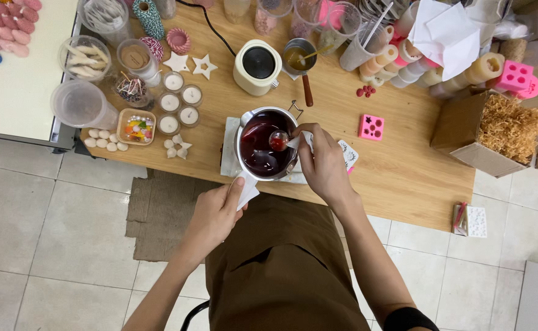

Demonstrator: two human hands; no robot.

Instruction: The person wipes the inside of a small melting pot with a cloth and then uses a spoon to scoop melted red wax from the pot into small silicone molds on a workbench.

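At frame centre, the right hand (324,160) pinches a spoon (279,140) over the pot (263,144) of dark red liquid while the left hand (217,214) grips its cloth-wrapped handle (246,189); tilting could probably spill it onto the tabletop (398,178).

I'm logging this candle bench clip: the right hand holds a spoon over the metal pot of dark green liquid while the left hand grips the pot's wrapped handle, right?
Not quite: in the head view the liquid in the metal pot is dark red, not green. The rest stands: the right hand holds the spoon over it, and the left hand grips the wrapped handle.
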